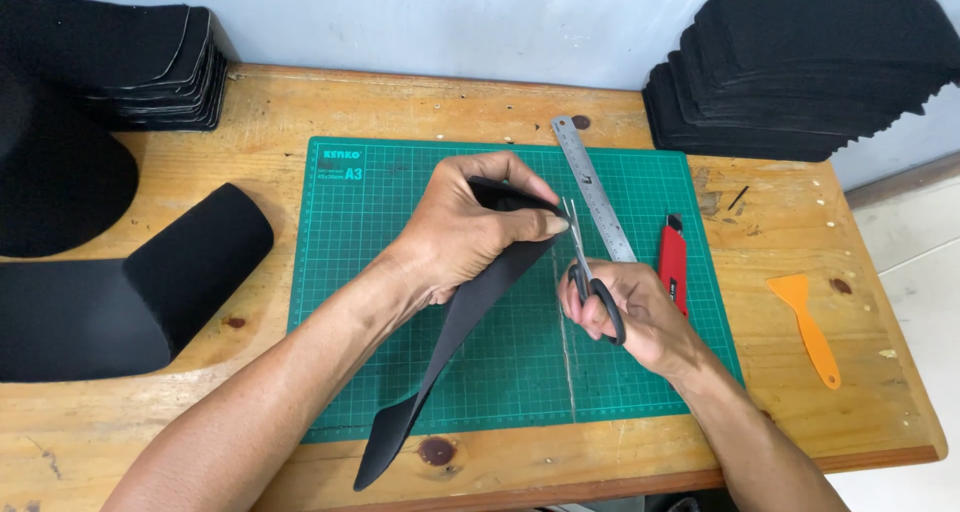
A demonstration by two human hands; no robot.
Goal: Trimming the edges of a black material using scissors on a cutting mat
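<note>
Left hand (462, 230) grip clamps black foam strip (450, 342), raised off green cutting mat (380, 302) so edge meets blades. Right hand (625, 312) grip closed through scissors (590, 277) handles; steel ruler (592, 187), red knife (673, 262) beside.

No packages, signs or screens — white print on green cutting mat (400, 187)

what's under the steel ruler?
The long steel ruler lies flat on the green gridded cutting mat; its top end overhangs onto the wooden table. Its lower end is hidden behind the right hand and black-handled scissors.
</note>
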